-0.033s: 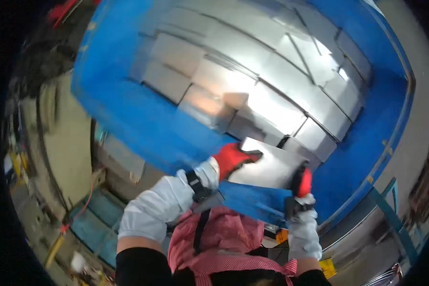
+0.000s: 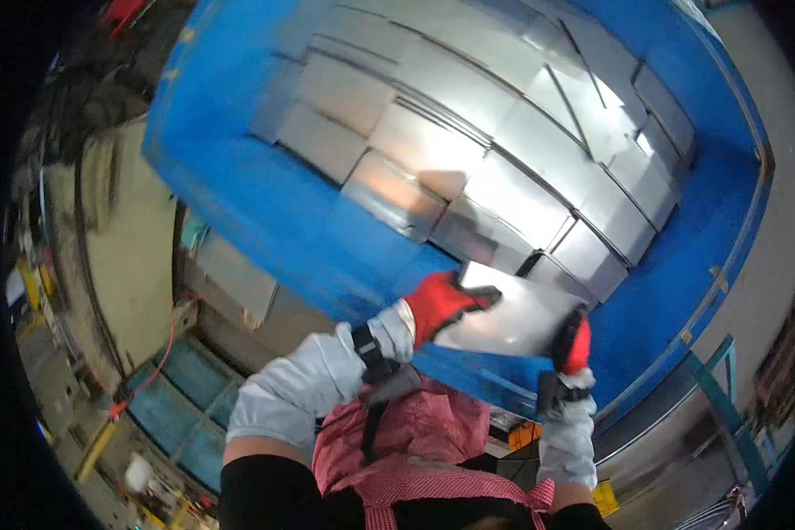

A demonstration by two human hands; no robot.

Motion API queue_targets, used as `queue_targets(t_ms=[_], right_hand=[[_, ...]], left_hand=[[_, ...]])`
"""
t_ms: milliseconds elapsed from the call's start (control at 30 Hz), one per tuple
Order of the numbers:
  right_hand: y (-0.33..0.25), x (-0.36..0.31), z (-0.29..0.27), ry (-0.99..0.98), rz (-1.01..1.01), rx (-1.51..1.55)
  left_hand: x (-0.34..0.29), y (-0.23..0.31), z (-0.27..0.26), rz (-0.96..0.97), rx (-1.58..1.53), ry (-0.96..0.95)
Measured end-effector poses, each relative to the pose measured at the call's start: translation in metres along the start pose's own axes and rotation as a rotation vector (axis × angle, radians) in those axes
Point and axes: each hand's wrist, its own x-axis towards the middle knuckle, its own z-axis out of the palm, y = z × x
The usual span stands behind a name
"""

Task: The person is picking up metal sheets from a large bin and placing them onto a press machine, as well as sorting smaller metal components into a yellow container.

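Note:
Between my two hands is a flat silver metal sheet (image 2: 517,316), tilted, above the near edge of a large blue bin (image 2: 265,221). My left hand (image 2: 446,307), in a red glove with dark fingertips, grips its left edge with the thumb over the upper face. On the right edge my right hand (image 2: 572,340), gloved the same way, is closed; its fingers under the sheet are hidden. Inside the bin lie rows of similar silver metal sheets (image 2: 433,124), packed side by side and partly overlapping, several standing slightly askew.
The bin's near wall (image 2: 477,367) runs just in front of my body. A teal metal frame (image 2: 729,415) stands at the right. To the left are a pale yellow-green panel (image 2: 132,238), blue-green trays (image 2: 181,397) and a red cable (image 2: 163,353).
The whole picture has shifted slightly right and down. Both hands keep hold of the metal sheet, with little movement relative to the bin.

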Motion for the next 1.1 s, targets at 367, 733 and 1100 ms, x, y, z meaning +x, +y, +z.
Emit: queue_targets(t_ms=[367,733,1100], right_hand=[[-0.068,-0.240,-0.054,0.060,-0.565,-0.774],[-0.014,-0.267,-0.038,-0.351,-1.123,-1.308],[-0.017,-0.346,0.039,-0.614,-0.942,-1.185]], left_hand=[[-0.178,-0.025,0.061,0.079,-0.333,0.058],[-0.279,-0.104,0.056,0.111,-0.501,0.270],[-0.417,-0.217,0.111,0.360,-0.818,0.608]])
